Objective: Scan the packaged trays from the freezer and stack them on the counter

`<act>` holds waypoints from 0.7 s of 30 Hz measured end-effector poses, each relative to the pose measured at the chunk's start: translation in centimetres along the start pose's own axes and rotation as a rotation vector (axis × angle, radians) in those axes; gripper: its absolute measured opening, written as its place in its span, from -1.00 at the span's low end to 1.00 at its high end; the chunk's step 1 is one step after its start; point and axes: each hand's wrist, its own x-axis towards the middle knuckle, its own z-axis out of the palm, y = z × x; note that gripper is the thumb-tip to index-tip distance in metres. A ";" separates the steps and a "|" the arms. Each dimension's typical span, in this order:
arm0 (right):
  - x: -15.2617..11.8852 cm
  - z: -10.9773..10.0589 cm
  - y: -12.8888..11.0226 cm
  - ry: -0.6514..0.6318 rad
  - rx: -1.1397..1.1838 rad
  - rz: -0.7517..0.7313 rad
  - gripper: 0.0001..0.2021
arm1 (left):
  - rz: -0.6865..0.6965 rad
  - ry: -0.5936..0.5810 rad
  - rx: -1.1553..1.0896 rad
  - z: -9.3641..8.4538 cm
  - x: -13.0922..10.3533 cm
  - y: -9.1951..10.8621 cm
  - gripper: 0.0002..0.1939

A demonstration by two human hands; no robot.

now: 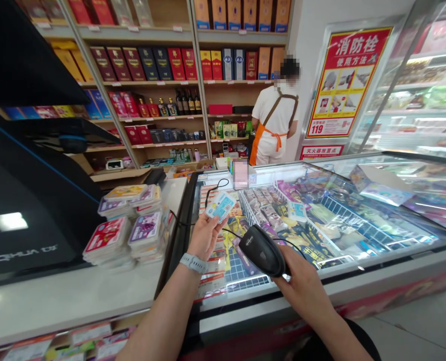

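Observation:
My left hand [206, 233], with a pale watch strap at its wrist, pinches a small flat blue-and-white packet [221, 206] by its lower left edge. A dark square code shows on the packet's face. In my right hand [297, 273] is a black barcode scanner [262, 250], its head tilted up and to the left. The scanner is apart from the packet, below and to its right. Both hands are above the glass top of a chest freezer [283, 293]. A similar blue-and-white packet [297, 211] lies farther right on the glass.
Stacked plastic tubs with coloured lids [145, 228] stand on the counter [68, 301] at left, beside a black checkout machine [30, 200]. An open carton [381, 185] rests on the freezer's right side. Beyond it, a person in an orange apron [277, 120] faces shelves of boxes [147, 62].

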 end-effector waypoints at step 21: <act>0.4 -0.1 0.0 -0.013 0.010 0.080 -0.67 | 0.125 -0.052 0.096 0.2 -0.3 -0.1 -0.49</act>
